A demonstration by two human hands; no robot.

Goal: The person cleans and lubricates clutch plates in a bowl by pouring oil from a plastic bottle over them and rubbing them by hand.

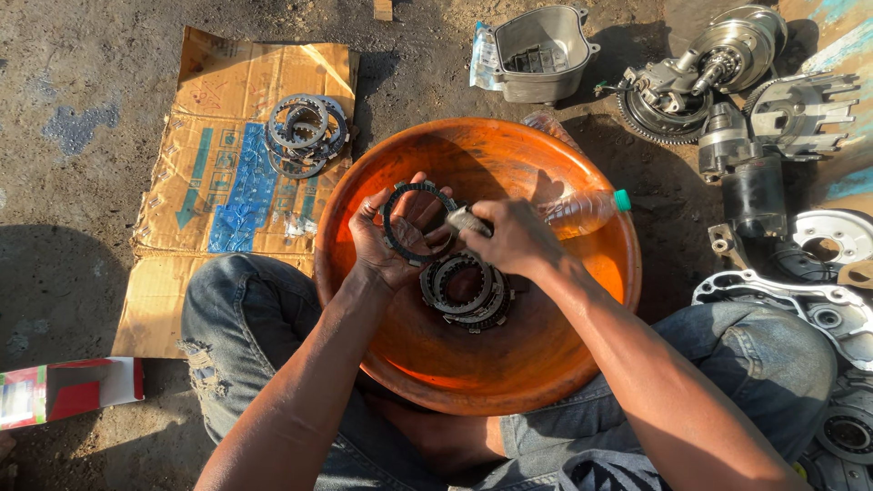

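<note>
While the orange bowl (582,364) sits between the person's knees, it holds a stack of toothed rings (466,293) at its middle and a clear bottle (582,211) with a green cap lying on its far right wall. Above the stack, the left hand (393,245) lies palm up with a dark ring (411,223) resting flat across its fingers, the thumb curled over the ring's near edge to grasp it. The right hand (514,238) is clenched around a small grey brush (466,220), whose tip touches the ring's right edge. The stack lies just below both hands, near the left wrist. Left of the left hand, outside the bowl, a second pile of rings (306,135) lies on flattened cardboard (218,200). Beyond the right hand stands a grey metal housing (538,53), open side up, and engine parts (727,82) lie well to the right.
</note>
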